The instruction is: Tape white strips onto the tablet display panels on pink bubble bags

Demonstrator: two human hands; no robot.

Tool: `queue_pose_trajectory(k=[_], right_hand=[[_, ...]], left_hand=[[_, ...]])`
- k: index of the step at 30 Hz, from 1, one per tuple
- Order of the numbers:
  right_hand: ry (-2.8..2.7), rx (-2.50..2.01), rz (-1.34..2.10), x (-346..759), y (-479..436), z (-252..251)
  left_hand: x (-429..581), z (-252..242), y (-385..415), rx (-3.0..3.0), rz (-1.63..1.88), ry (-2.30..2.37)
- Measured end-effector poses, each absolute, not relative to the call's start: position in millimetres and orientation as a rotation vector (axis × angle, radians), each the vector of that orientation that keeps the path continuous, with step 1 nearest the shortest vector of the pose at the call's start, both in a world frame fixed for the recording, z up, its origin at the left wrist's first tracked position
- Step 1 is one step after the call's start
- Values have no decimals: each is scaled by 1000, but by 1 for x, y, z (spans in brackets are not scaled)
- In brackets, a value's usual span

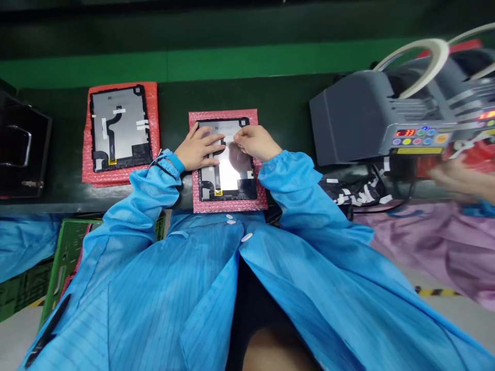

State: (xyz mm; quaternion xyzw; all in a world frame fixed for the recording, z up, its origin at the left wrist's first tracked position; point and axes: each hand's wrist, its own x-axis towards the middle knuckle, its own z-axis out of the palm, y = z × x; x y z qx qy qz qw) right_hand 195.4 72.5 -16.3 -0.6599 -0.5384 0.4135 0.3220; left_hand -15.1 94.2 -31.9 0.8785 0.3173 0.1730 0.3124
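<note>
A tablet screen assembly (243,172) with a silver back and black frame lies before me on a sheet of pink bubble wrap (230,206). My left hand (196,148) rests flat on its left side, fingers spread over the black flex cable. At the upper right of the panel, my right hand (256,142) is closed in a pinch; whatever is between its fingertips is too small to make out. A second, similar tablet assembly (129,131) lies to the left on red bubble wrap (154,113), with white tape strips on its back.
A grey tape dispenser (348,118) with a lit display and a white tape roll stands at right. Beside it lies black material with white tape scraps (359,193). A co-worker's blurred hand (460,178) is at far right. A black case (23,144) stands at far left.
</note>
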Motion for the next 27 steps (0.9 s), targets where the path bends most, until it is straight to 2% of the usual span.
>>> queue_pose_trajectory(k=[11, 20, 27], right_hand=[[-1841, -2093, 884, 173, 74, 9], [-1978, -2179, 784, 168, 72, 15], [-1909, -2220, 471, 162, 59, 5]], left_hand=[[-16, -33, 93, 2311, 404, 823], [-12, -24, 86, 2160, 565, 903], [-12, -23, 87, 2188, 521, 915]])
